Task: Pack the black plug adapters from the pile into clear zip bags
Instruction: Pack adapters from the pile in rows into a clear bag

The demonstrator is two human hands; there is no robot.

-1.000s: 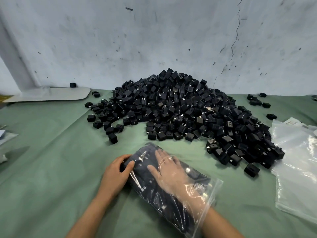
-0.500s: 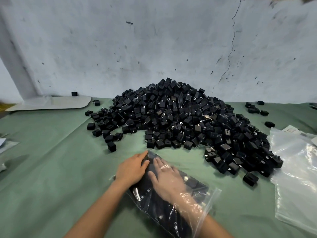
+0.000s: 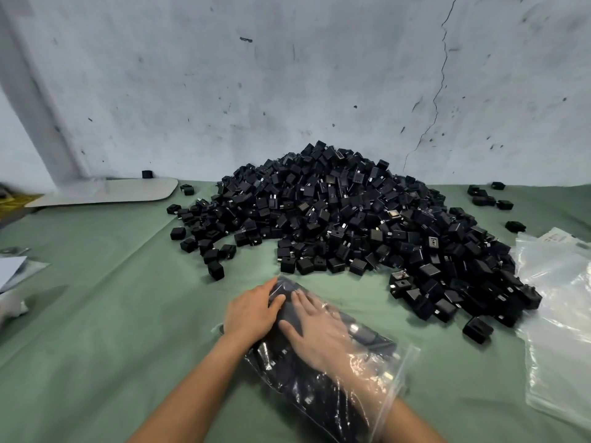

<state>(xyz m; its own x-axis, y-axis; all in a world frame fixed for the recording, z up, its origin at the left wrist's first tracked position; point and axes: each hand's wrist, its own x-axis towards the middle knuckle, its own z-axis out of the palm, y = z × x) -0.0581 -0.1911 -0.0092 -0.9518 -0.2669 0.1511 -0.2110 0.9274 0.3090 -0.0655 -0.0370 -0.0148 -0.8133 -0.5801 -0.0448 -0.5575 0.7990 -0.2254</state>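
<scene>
Zip bag (image 3: 303,386): at 6 o'clock on the green cloth (image 3: 112,330), slanting from 5 toward 11, mouth at the near end; black adapters (image 3: 284,372) fill it.
Right hand (image 3: 319,337): inside the bag through the mouth, fingers straight and spread, lying flat on the adapters, grasping nothing.
Left hand (image 3: 251,314): outside the bag at its far 11 o'clock end, relaxed fingers pressed on the plastic, not clenched.
Spare bags (image 3: 556,330): clear stack at 3 o'clock, just beside the pile.
Pile (image 3: 351,219): black heap from 12 to 2 o'clock, against the wall (image 3: 287,75).
White board (image 3: 105,190): at 10 o'clock, far.
</scene>
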